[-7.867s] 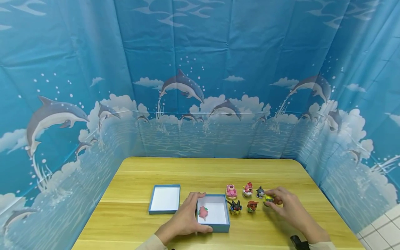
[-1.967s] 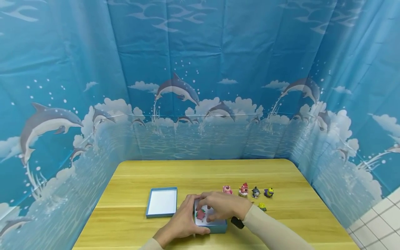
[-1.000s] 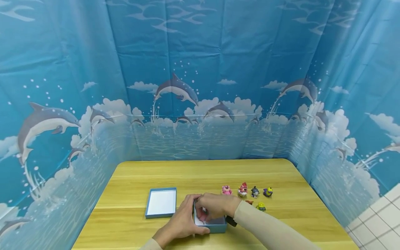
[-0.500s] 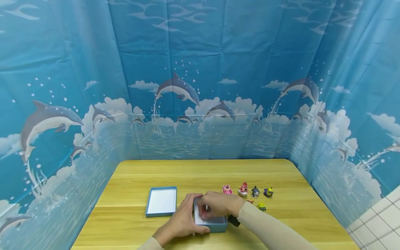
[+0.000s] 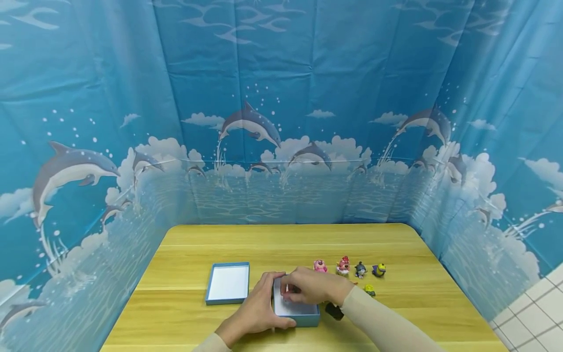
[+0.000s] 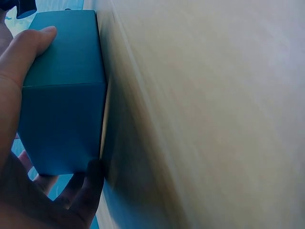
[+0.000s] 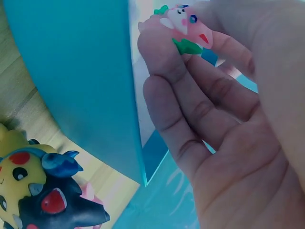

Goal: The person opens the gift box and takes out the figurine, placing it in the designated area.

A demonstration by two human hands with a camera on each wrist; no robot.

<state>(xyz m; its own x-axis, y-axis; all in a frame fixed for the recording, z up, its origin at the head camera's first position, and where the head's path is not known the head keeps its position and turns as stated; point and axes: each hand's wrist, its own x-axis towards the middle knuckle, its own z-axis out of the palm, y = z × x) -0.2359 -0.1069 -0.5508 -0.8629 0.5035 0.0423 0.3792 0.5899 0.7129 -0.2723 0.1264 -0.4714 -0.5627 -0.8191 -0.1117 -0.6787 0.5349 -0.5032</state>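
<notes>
My left hand (image 5: 259, 309) grips the open blue box (image 5: 305, 320) at its left side. In the left wrist view the thumb lies on one box wall (image 6: 66, 52) and the fingers curl round the far end. My right hand (image 5: 308, 286) reaches into the box's white interior. Between its thumb and fingers it pinches a small pink figurine (image 7: 188, 26) with green leaf-like parts, clear in the right wrist view. From the head view that figurine is mostly hidden by the hand.
A shallow blue lid (image 5: 228, 283), white inside, lies left of the box. Right of it stand a pink bear figurine (image 5: 320, 266), a red-topped one (image 5: 343, 265), a grey one (image 5: 360, 269) and yellow ones (image 5: 379, 269). A yellow-and-black figurine (image 7: 52, 191) sits beside the box.
My right hand has left the figurines at the right, come over into the box and taken hold of the pink figurine there. Lately it has lifted slightly; my left hand stays on the box.
</notes>
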